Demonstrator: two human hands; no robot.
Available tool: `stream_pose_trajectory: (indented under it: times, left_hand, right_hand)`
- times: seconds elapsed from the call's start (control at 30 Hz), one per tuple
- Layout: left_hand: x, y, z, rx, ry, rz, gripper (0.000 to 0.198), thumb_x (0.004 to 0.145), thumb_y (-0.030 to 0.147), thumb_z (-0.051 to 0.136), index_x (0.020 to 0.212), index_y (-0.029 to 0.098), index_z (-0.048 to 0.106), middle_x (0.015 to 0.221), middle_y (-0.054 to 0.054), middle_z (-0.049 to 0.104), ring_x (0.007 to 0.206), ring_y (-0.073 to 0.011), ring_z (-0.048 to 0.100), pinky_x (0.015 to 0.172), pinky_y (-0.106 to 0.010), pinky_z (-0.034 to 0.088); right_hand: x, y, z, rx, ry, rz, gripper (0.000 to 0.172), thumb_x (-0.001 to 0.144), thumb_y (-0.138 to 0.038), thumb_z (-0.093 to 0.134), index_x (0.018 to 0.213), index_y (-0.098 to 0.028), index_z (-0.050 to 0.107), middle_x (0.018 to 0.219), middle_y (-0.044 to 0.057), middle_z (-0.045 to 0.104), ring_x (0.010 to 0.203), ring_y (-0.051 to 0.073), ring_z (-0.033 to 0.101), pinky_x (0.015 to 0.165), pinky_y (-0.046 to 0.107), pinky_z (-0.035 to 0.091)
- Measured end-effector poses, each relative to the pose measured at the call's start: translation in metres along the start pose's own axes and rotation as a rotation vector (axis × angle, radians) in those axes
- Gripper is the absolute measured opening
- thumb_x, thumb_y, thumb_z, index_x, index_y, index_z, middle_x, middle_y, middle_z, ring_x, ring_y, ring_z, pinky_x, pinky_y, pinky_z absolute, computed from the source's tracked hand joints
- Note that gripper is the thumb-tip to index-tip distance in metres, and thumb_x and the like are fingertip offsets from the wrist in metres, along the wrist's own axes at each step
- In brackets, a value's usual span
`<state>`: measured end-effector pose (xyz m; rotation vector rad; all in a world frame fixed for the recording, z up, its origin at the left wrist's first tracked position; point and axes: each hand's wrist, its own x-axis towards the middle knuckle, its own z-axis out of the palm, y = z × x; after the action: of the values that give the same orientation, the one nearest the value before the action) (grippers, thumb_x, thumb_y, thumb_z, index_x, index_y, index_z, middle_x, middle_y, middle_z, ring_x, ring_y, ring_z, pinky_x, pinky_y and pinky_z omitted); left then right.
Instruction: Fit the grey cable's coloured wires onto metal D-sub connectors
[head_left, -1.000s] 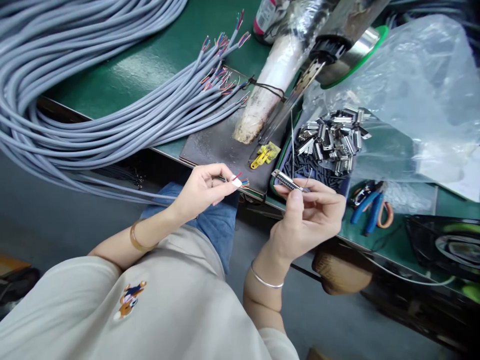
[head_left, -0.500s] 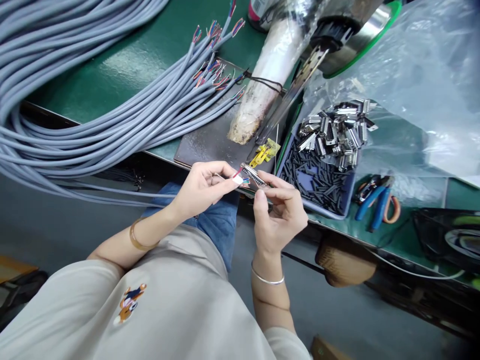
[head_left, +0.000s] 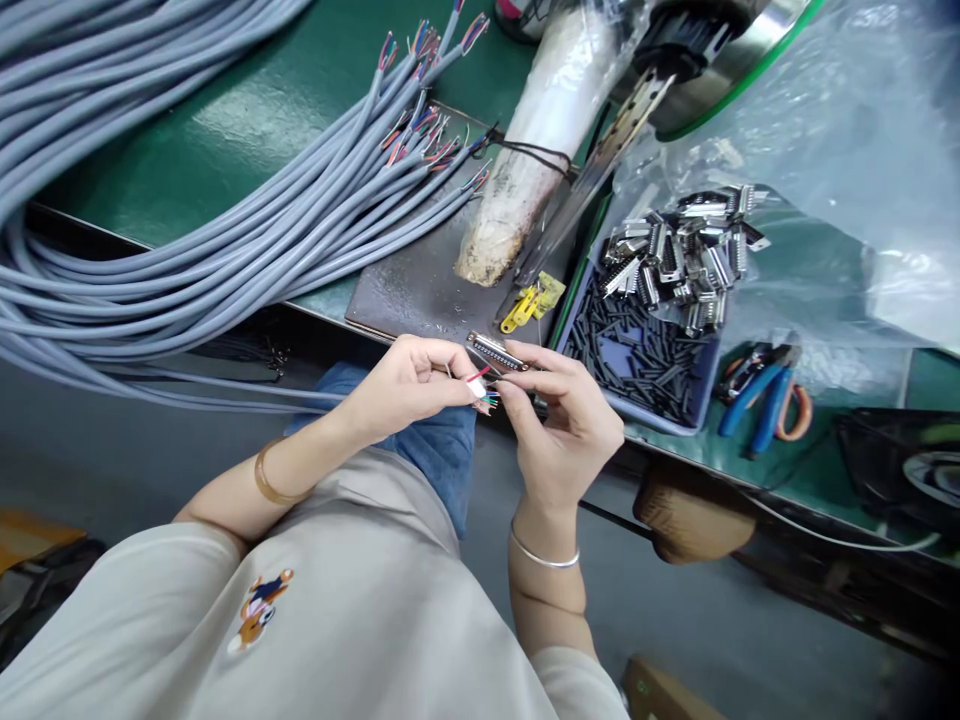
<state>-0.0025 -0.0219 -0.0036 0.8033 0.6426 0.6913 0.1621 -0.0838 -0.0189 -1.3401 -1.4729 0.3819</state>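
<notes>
My left hand (head_left: 424, 390) is closed on the stripped end of a grey cable (head_left: 300, 398), with fine coloured wires (head_left: 489, 402) fanning out past the fingertips and a red one pointing up to the right. My right hand (head_left: 562, 410) pinches a metal D-sub connector (head_left: 497, 353) between thumb and fingers, its row of contacts facing me. The wire tips are just below the connector; whether any touches it I cannot tell. Past the connector, a yellow clip-like piece (head_left: 521, 310) lies beside the tip of a metal soldering rig (head_left: 592, 160).
Many grey cables (head_left: 247, 240) with stripped ends cover the left of the green bench (head_left: 247, 130). A blue tray (head_left: 701, 405) holds black sleeves (head_left: 645, 370) and metal connectors (head_left: 686, 255). Blue-handled pliers (head_left: 757, 400) lie to its right. A wrapped white roll (head_left: 525, 170) stands over a dark plate (head_left: 405, 290).
The wire ends have dropped lower and away from the connector. My right hand has shifted slightly right and turned the connector so its contacts show more. The view has moved a little.
</notes>
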Motion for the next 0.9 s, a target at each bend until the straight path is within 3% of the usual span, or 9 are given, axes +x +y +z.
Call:
stream_pose_trajectory:
  times: [0.13, 0.23, 0.47, 0.9]
  left_hand:
    - [0.001, -0.003, -0.002, 0.047, 0.097, 0.086, 0.021, 0.07, 0.022, 0.085, 0.064, 0.012, 0.067, 0.067, -0.001, 0.071, 0.042, 0.0015, 0.035, 0.043, -0.016, 0.031]
    - [0.004, -0.002, -0.003, 0.083, 0.19, 0.189, 0.022, 0.073, 0.021, 0.08, 0.064, 0.012, 0.063, 0.069, 0.0, 0.068, 0.043, 0.0014, 0.036, 0.043, -0.016, 0.03]
    - [0.013, 0.003, 0.0, 0.153, 0.196, 0.228, 0.022, 0.073, 0.02, 0.076, 0.063, 0.014, 0.057, 0.058, 0.005, 0.053, 0.041, 0.0003, 0.032, 0.04, -0.018, 0.024]
    - [0.019, 0.009, 0.002, 0.186, 0.22, 0.221, 0.022, 0.072, 0.019, 0.073, 0.061, 0.014, 0.055, 0.07, 0.001, 0.062, 0.043, 0.0009, 0.034, 0.039, -0.017, 0.023]
  right_hand:
    - [-0.005, 0.0, 0.004, 0.073, 0.097, 0.122, 0.004, 0.092, -0.019, 0.069, 0.092, -0.022, 0.066, 0.109, 0.004, 0.079, 0.095, 0.018, 0.078, 0.079, 0.033, 0.065]
    - [-0.008, 0.0, 0.008, 0.124, 0.106, 0.124, 0.007, 0.093, -0.02, 0.066, 0.09, -0.022, 0.06, 0.112, 0.006, 0.079, 0.096, 0.019, 0.078, 0.079, 0.033, 0.066]
    - [-0.002, 0.002, 0.012, 0.092, 0.098, 0.021, 0.013, 0.088, -0.016, 0.069, 0.083, -0.022, 0.059, 0.112, 0.007, 0.078, 0.104, 0.021, 0.077, 0.087, 0.039, 0.068]
    - [0.012, 0.004, 0.01, -0.036, 0.091, -0.116, 0.011, 0.086, -0.013, 0.069, 0.083, -0.022, 0.063, 0.109, 0.006, 0.079, 0.098, 0.023, 0.078, 0.08, 0.039, 0.068]
